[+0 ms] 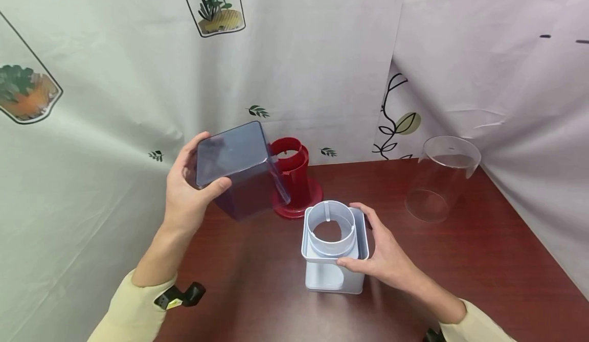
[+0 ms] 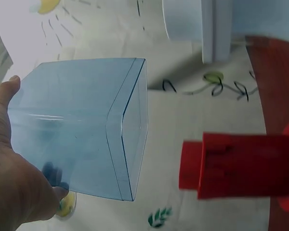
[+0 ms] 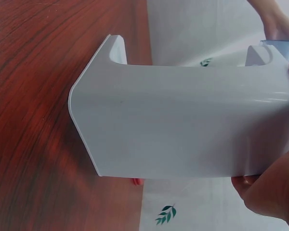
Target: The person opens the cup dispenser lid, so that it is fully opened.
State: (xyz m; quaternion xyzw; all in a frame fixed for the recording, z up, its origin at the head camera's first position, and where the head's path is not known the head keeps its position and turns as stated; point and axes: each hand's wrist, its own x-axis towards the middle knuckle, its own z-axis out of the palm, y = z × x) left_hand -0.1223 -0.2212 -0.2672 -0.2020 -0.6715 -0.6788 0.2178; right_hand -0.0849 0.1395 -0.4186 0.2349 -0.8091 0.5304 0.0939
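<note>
My left hand (image 1: 186, 194) grips a clear bluish square container (image 1: 239, 178) by its closed end and holds it tilted in the air. In the left wrist view the open end of this container (image 2: 77, 130) faces the red piece. My right hand (image 1: 384, 252) grips the upper rim of a pale grey-white square housing (image 1: 333, 275) with a round collar (image 1: 332, 229) in its top. The right wrist view shows the housing's smooth side (image 3: 183, 120) and a cut-out along one edge. Behind the two hands stands a red cylindrical piece (image 1: 296, 183) on a round red base.
A clear round cylinder (image 1: 430, 188) stands at the back right of the dark red wooden table (image 1: 460, 260). White printed cloth (image 1: 313, 66) hangs behind the table and along its sides.
</note>
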